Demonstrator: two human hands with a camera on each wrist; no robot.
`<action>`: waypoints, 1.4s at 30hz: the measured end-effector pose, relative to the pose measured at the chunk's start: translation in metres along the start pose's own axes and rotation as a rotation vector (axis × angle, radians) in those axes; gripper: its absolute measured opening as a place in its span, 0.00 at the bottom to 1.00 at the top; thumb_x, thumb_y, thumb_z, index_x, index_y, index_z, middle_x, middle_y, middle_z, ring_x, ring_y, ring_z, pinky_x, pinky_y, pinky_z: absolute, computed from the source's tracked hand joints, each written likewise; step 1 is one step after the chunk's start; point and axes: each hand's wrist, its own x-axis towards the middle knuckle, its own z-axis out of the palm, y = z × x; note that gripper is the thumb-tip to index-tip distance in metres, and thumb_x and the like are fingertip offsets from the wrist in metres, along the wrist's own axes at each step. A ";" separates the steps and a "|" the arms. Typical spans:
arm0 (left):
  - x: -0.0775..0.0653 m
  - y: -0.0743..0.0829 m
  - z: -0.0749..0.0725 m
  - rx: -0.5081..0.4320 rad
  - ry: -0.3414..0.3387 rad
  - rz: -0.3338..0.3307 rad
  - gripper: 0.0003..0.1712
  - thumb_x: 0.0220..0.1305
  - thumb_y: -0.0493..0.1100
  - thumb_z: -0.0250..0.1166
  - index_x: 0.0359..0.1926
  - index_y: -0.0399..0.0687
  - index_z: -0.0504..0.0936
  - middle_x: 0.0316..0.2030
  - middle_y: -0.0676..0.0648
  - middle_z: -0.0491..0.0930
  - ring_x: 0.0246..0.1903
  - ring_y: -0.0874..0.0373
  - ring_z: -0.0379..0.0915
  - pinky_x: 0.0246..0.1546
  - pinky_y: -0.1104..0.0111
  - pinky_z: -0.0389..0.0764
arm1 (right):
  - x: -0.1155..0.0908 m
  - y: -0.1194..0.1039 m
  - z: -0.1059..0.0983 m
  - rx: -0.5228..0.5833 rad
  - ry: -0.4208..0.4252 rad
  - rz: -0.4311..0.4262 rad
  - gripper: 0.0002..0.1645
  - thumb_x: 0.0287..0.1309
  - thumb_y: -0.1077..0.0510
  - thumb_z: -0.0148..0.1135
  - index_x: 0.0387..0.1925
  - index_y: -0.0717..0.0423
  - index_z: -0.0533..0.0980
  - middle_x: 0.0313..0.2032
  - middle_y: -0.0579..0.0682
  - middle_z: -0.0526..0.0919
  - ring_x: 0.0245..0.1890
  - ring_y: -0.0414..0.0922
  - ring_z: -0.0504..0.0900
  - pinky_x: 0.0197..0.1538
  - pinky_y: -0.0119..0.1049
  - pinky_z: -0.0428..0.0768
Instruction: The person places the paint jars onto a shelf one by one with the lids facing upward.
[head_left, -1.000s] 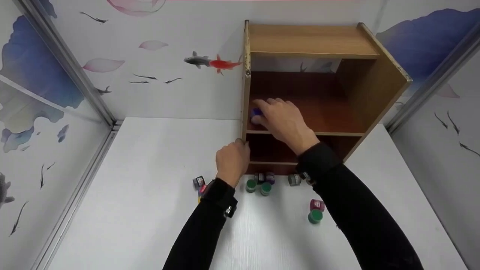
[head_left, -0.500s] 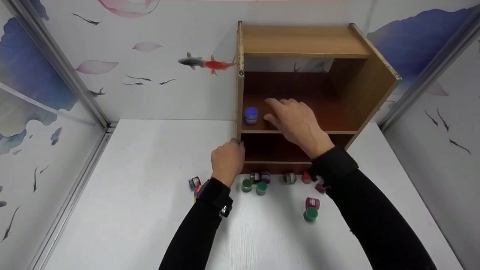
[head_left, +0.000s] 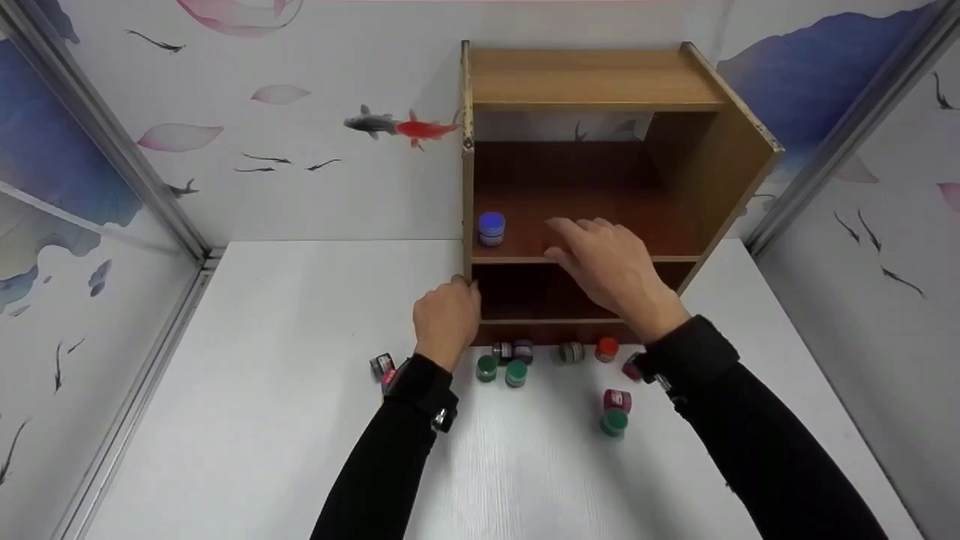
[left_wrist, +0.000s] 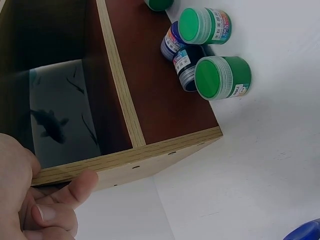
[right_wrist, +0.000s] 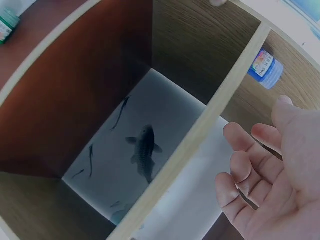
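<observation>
A blue paint jar (head_left: pixel 491 229) stands upright at the left end of the wooden shelf unit's (head_left: pixel 592 77) middle board, close to the side panel. To the right of that jar, apart from it, my right hand (head_left: pixel 611 264) hovers over the board's front edge with loosely bent fingers and nothing in them. In the right wrist view, a gap separates the fingers from the jar. My left hand (head_left: pixel 448 319) grips the front edge of the unit's left side panel, low down; in the left wrist view its thumb and fingers (left_wrist: pixel 82 189) lie on either side of that edge.
Several paint jars lie or stand in front of the unit, among them green ones (head_left: pixel 516 373), a grey one (head_left: pixel 571 352) and a red-orange one (head_left: pixel 607 349). A crimson jar (head_left: pixel 617 400) touches a green one nearer me. Another dark jar (head_left: pixel 382 366) lies beside the left wrist.
The right hand has let go of the blue jar on the middle board and drawn away rightward. The left hand keeps its grip on the panel. The head view has shifted slightly.
</observation>
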 end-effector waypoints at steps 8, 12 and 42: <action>0.000 0.000 -0.001 -0.001 -0.031 -0.015 0.24 0.75 0.53 0.48 0.33 0.41 0.82 0.23 0.42 0.84 0.23 0.47 0.83 0.21 0.57 0.81 | -0.021 0.003 0.012 0.021 -0.008 0.004 0.19 0.67 0.47 0.58 0.53 0.52 0.75 0.37 0.53 0.86 0.32 0.50 0.81 0.37 0.43 0.81; 0.000 0.000 -0.001 -0.004 -0.056 -0.024 0.24 0.75 0.53 0.47 0.34 0.41 0.81 0.24 0.41 0.84 0.23 0.47 0.83 0.22 0.57 0.81 | -0.033 0.002 0.020 0.005 -0.020 0.001 0.20 0.67 0.48 0.58 0.55 0.52 0.72 0.26 0.50 0.81 0.23 0.46 0.75 0.30 0.38 0.76; 0.003 -0.001 -0.003 -0.034 -0.096 -0.038 0.25 0.75 0.54 0.46 0.35 0.41 0.81 0.26 0.41 0.85 0.26 0.44 0.84 0.25 0.55 0.81 | -0.092 0.017 0.139 0.104 -0.298 0.139 0.10 0.64 0.53 0.62 0.43 0.53 0.80 0.31 0.52 0.85 0.27 0.45 0.80 0.28 0.42 0.77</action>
